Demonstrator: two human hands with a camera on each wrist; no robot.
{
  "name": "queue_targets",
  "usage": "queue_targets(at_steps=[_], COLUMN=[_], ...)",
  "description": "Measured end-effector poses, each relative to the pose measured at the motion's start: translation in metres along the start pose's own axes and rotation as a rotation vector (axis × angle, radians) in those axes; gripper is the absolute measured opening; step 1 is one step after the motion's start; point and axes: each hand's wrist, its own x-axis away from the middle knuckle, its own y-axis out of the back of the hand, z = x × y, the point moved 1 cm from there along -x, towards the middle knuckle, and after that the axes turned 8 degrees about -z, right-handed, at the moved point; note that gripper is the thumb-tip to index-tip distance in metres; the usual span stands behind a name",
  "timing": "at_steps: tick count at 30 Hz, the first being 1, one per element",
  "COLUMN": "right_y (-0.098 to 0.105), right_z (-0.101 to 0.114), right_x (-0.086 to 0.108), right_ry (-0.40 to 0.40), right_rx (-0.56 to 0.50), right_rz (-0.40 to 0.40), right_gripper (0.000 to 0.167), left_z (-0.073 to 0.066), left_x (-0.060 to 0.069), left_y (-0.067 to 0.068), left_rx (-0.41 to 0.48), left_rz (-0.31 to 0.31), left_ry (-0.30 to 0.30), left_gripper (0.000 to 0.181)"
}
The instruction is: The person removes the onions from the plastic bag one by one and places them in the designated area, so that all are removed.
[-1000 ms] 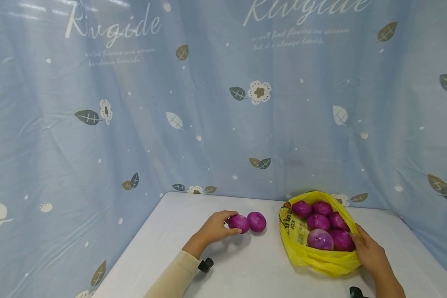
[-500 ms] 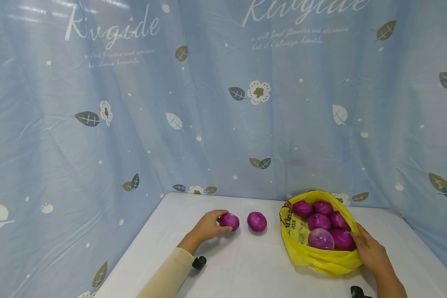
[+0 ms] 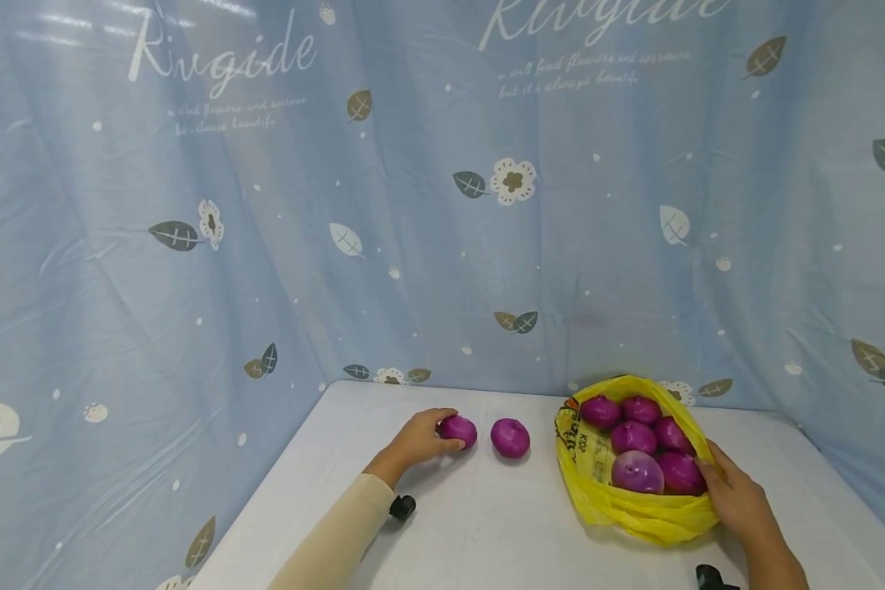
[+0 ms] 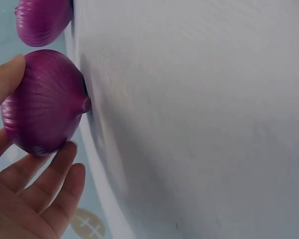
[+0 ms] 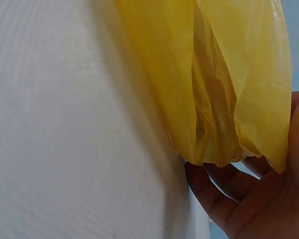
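Observation:
My left hand (image 3: 418, 440) holds a purple onion (image 3: 460, 431) between thumb and fingers, at the table's left part. In the left wrist view the thumb lies on one side of this onion (image 4: 45, 102) and fingertips touch the other. A second onion (image 3: 510, 438) sits apart, just to its right. On the right a yellow plastic bag (image 3: 637, 520) stands with its mouth spread, holding several purple onions (image 3: 633, 439). My right hand (image 3: 741, 496) grips the bag's right rim. In the right wrist view, folds of the bag (image 5: 164, 64) hang beside the fingers.
The white table (image 3: 487, 524) reaches back to a blue patterned curtain (image 3: 413, 246), which also hangs along both sides. Small black devices sit by the wrists, one at the left wrist (image 3: 402, 508) and one at the right (image 3: 710, 578).
My left hand has drawn the onion leftward, off the second onion it was touching, then slightly farther back. My right hand and the bag stay in place.

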Motion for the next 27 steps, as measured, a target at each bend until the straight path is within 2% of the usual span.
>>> queue_targets(at_steps=[8, 13, 18, 27], right_y=[0.001, -0.001, -0.002, 0.0], right_z=[-0.001, -0.002, -0.001, -0.001], right_x=[-0.001, -0.002, -0.001, -0.002], right_ry=[0.001, -0.004, -0.006, -0.002], right_rx=[-0.003, -0.008, 0.001, -0.002], right_rz=[0.014, 0.013, 0.007, 0.003], right_gripper=[0.074, 0.075, 0.074, 0.074], left_z=[0.0, 0.001, 0.003, 0.003], left_x=[-0.006, -0.006, -0.004, -0.008], left_y=[-0.009, -0.009, -0.004, 0.012], left_rx=[0.062, 0.111, 0.137, 0.141], left_rz=[-0.016, -0.006, -0.007, -0.067], left_ry=[0.033, 0.062, 0.095, 0.095], left_gripper=[0.067, 0.071, 0.072, 0.064])
